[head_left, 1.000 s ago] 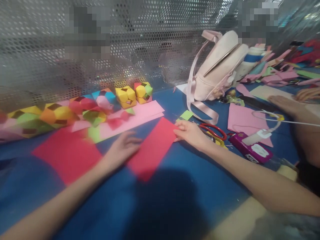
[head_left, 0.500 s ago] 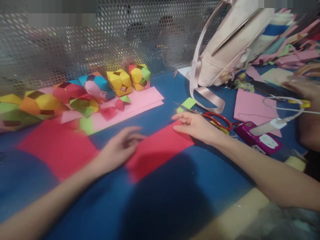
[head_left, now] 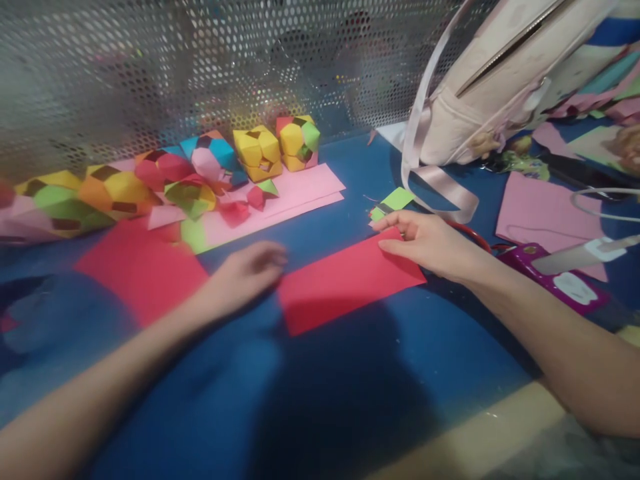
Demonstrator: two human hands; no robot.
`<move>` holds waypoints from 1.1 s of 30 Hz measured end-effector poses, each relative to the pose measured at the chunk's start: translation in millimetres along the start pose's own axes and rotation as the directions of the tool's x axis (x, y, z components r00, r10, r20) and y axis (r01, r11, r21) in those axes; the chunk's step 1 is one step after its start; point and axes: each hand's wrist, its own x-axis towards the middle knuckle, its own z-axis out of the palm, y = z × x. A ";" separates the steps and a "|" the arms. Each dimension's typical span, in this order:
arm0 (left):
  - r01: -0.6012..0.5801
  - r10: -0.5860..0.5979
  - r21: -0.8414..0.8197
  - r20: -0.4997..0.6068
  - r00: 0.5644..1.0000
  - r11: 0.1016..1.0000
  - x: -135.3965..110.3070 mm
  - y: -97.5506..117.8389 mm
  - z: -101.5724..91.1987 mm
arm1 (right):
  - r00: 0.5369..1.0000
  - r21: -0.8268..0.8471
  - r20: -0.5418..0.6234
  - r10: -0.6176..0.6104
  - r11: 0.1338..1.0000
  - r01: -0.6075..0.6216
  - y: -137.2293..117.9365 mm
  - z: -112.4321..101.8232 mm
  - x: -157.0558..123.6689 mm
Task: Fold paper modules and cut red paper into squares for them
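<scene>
A red paper strip (head_left: pixel 345 283) lies on the blue table (head_left: pixel 325 393) between my hands. My right hand (head_left: pixel 430 243) grips its far right corner, thumb and fingers closed on the edge. My left hand (head_left: pixel 247 273) rests at the strip's left end, fingers loosely curled and partly blurred, touching the table beside the paper. A larger red sheet (head_left: pixel 143 270) lies to the left, under my left forearm.
Several folded paper cubes (head_left: pixel 257 153) and pink sheets (head_left: pixel 295 193) line the perforated metal wall (head_left: pixel 200 67). A pink backpack (head_left: pixel 500 87), red-handled scissors (head_left: pixel 475 235), a purple device (head_left: pixel 555 280), a green scrap (head_left: pixel 395 200) and another person's hand (head_left: pixel 630 147) are at right.
The red strip has turned from slanted to nearly level and shifted right with my right hand. My left hand slid off it to its left end. The view tilted down.
</scene>
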 end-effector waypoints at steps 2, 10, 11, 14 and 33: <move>-0.022 0.020 0.070 0.024 1.000 0.997 -1.9 0.1 0.6 | 1.000 0.036 0.000 0.014 0.999 -0.014 -0.5 0.8 -0.1; -0.053 0.048 0.091 0.057 0.997 0.994 -3.4 0.7 -0.3 | 0.997 0.094 0.051 0.061 0.993 -0.066 -10.8 0.2 -5.6; -0.062 0.057 0.094 0.062 0.996 0.994 -3.6 0.8 0.1 | 0.996 0.097 0.057 0.070 0.992 -0.075 -10.7 -0.1 -5.7; -0.106 0.094 0.142 0.090 0.991 0.984 -5.6 3.0 3.7 | 0.997 0.128 0.018 0.075 0.989 -0.077 -9.6 0.8 -5.4; -0.032 0.030 0.045 0.029 0.999 0.999 -2.7 -13.6 -5.4 | 0.920 0.153 0.349 0.178 0.958 -0.243 -20.1 -9.0 -3.7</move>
